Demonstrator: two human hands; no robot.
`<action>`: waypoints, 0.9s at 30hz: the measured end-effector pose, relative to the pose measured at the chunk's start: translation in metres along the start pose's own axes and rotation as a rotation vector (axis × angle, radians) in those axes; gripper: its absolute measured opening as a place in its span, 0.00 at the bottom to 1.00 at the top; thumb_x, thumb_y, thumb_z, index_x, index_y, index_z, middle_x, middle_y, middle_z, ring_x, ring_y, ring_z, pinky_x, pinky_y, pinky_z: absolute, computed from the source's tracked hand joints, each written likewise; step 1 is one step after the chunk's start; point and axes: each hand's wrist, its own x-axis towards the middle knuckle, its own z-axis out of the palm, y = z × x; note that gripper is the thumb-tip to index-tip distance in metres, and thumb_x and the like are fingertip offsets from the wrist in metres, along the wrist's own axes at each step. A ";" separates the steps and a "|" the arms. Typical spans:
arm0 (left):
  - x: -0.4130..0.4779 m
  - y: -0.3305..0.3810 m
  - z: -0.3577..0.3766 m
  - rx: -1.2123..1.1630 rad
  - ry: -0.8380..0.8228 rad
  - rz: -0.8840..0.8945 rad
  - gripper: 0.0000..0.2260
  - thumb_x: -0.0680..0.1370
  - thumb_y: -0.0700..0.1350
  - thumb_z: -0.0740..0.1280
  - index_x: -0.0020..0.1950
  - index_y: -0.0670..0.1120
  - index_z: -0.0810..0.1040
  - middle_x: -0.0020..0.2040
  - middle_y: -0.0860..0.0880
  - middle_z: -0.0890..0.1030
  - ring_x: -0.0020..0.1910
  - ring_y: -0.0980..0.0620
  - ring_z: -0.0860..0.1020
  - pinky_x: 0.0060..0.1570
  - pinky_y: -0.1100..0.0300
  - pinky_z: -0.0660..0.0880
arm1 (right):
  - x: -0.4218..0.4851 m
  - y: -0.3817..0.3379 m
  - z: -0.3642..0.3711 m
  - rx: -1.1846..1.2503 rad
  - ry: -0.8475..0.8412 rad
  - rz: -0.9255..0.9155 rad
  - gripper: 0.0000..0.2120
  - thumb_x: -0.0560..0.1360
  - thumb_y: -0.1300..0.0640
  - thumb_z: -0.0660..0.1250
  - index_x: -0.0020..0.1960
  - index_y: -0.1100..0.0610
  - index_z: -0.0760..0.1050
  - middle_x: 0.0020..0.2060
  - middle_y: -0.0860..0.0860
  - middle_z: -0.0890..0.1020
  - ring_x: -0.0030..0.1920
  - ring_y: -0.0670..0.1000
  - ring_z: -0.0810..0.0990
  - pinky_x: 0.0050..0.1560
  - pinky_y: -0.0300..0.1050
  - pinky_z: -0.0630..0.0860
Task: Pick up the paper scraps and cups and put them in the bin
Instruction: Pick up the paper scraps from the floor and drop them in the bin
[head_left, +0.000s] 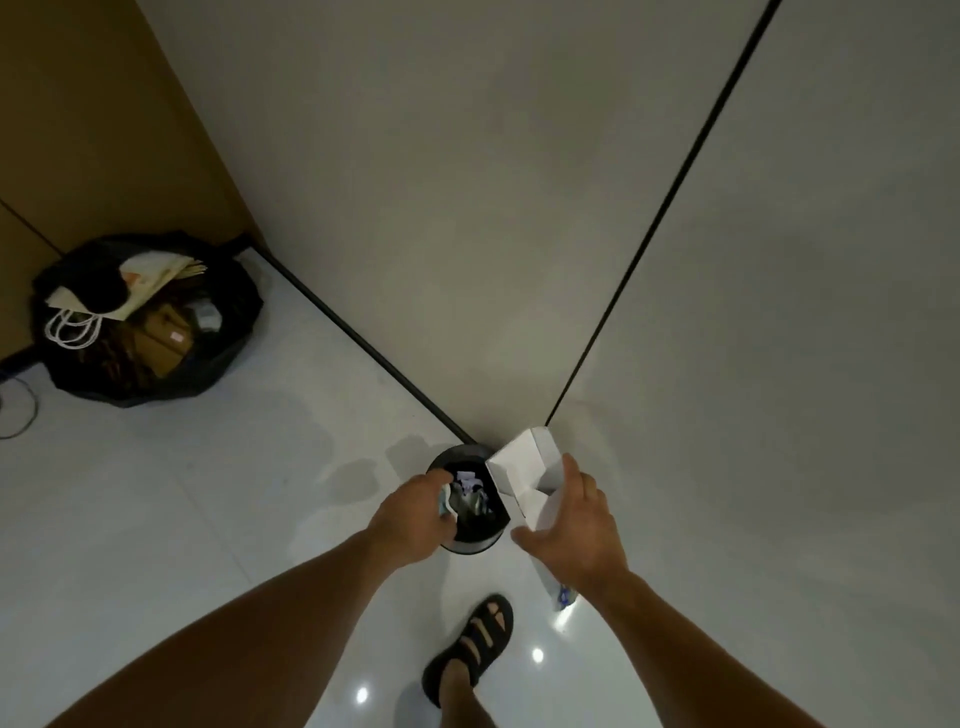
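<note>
No text, brand or number is legible. Pale label (178, 336) on brown box (156, 347) in black bag (236, 312), floor's far left edge: too small to read. Blue print (563, 597) on white carton (519, 467): blurred.

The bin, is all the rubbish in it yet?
Not quite. Crumpled scraps already lie in the small black bin. The left hand holds another scrap over it, and the right hand grips an open white box beside the rim. Those two are left to drop.
</note>
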 end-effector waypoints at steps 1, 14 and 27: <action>0.023 -0.004 0.003 0.000 -0.011 -0.013 0.25 0.75 0.45 0.69 0.71 0.47 0.67 0.63 0.44 0.75 0.61 0.46 0.74 0.61 0.56 0.72 | 0.021 0.003 0.012 0.029 -0.013 0.005 0.55 0.61 0.37 0.77 0.74 0.42 0.43 0.68 0.49 0.66 0.66 0.51 0.67 0.62 0.51 0.71; 0.294 -0.122 0.127 0.064 -0.069 0.001 0.25 0.75 0.49 0.68 0.71 0.52 0.66 0.64 0.49 0.75 0.63 0.48 0.74 0.56 0.62 0.68 | 0.220 0.081 0.205 0.242 -0.022 0.176 0.54 0.62 0.37 0.77 0.76 0.42 0.45 0.69 0.48 0.66 0.70 0.51 0.66 0.65 0.56 0.74; 0.312 -0.211 0.125 0.161 -0.084 0.060 0.27 0.77 0.51 0.65 0.73 0.47 0.62 0.70 0.46 0.68 0.67 0.46 0.67 0.59 0.56 0.68 | 0.225 0.087 0.327 0.279 -0.102 0.545 0.58 0.66 0.44 0.78 0.79 0.51 0.39 0.76 0.53 0.57 0.75 0.57 0.58 0.71 0.57 0.66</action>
